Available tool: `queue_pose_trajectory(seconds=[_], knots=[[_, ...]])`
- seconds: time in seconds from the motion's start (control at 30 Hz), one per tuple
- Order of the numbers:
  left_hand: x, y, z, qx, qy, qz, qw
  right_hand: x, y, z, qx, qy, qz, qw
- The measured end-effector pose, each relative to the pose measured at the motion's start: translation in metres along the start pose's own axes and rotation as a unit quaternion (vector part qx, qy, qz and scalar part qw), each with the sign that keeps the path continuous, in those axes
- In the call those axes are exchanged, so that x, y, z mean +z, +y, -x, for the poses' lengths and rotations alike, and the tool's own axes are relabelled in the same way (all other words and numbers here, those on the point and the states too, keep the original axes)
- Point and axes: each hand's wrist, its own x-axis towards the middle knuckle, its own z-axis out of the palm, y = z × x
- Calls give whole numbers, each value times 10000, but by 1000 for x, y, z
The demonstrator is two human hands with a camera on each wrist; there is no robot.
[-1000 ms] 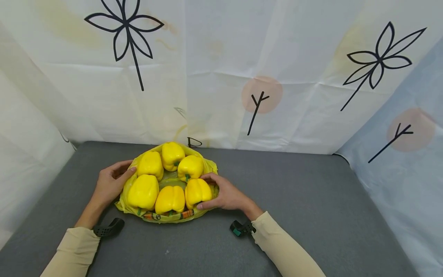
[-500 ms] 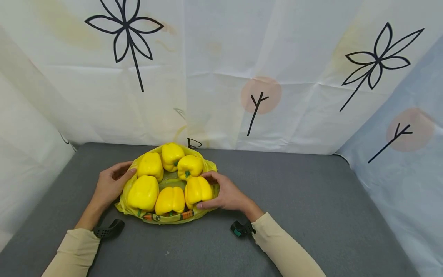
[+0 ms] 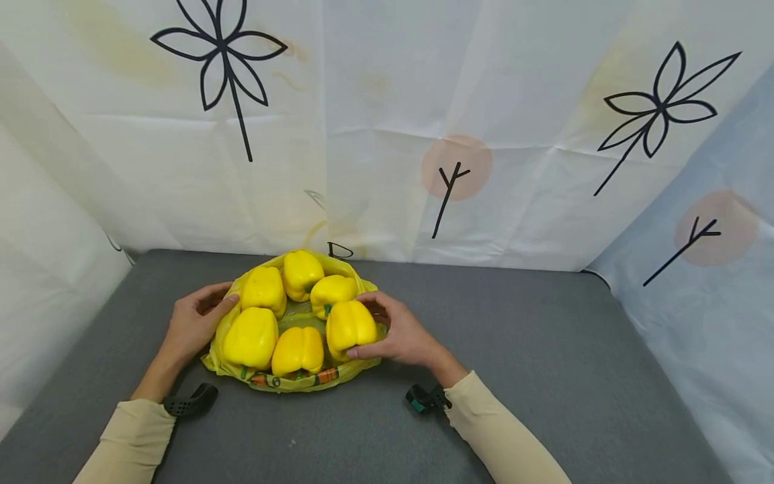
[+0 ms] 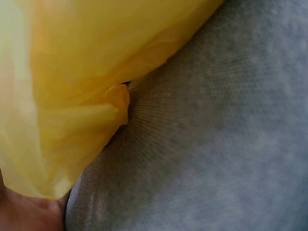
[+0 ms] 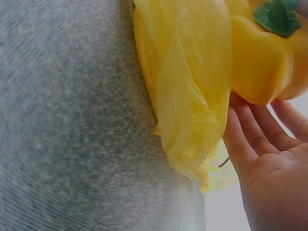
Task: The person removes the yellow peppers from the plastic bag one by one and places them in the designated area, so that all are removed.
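Note:
A yellow plastic bag (image 3: 220,346), its mouth spread wide, lies on the table with several yellow bell peppers inside in a ring. My right hand (image 3: 405,336) grips the bell pepper (image 3: 351,329) at the right side, thumb at its front and fingers behind; it sits a little above its neighbours. In the right wrist view this bell pepper (image 5: 260,62) shows a green stem, with fingers under it. My left hand (image 3: 193,323) holds the bag's left rim, thumb over the edge. The left wrist view shows mostly the bag (image 4: 86,57); little of that hand appears.
The grey table (image 3: 514,349) extends to the right and front of the bag. A white patterned cloth (image 3: 375,134) hangs along the back edge, with more cloth at both sides. Each wrist carries a black strap (image 3: 190,400).
My right hand has raised the right-hand bell pepper and shifted it slightly up and to the right. The left hand and the bag's left side have stayed put.

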Motion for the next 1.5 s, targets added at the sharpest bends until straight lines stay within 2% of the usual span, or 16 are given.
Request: queue_pose_trajectory(seconds=[0.3, 0.87, 1.17, 1.5], knots=[[0, 0, 0, 52, 17, -80, 10000, -5, -6, 1, -231, 29, -329, 9992], [0, -4, -1, -3, 23, -138, 9999, -22, -1, 0, -97, 887, -583, 9943], [0, -4, -1, -21, 23, -137, 9999, -38, 12, -1, 278, 1595, -949, 9822], [1, -3, -1, 0, 25, -159, 9999, -55, 25, -1, 513, 2097, -1132, 9698]])
